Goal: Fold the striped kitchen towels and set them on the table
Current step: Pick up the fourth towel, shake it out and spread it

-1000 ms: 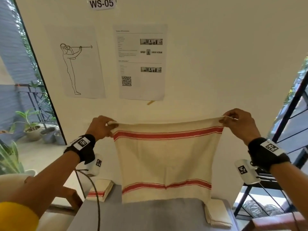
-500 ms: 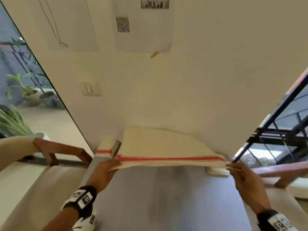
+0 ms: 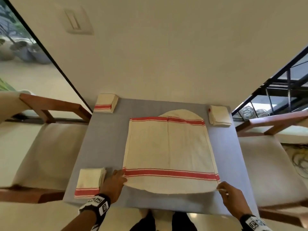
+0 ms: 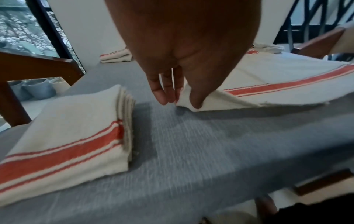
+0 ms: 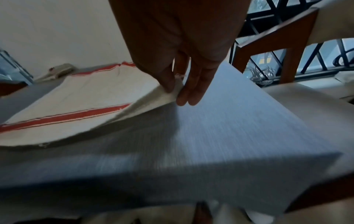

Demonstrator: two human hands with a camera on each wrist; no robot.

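We pinch the striped kitchen towel [image 3: 168, 152] at its two near corners: our left hand [image 3: 115, 182] grips the left corner, our right hand [image 3: 231, 195] the right one. The towel lies spread on the grey table [image 3: 103, 147] between our hands. Just left of our left hand rests a folded towel [image 3: 89, 182].

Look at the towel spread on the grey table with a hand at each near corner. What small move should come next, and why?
Probably carry both near corners forward onto the far red stripe, folding the towel in half. The left hand and right hand each pinch a near corner, lifted slightly off the table, while the rest lies flat, and three folded towels already sit at the table's corners.
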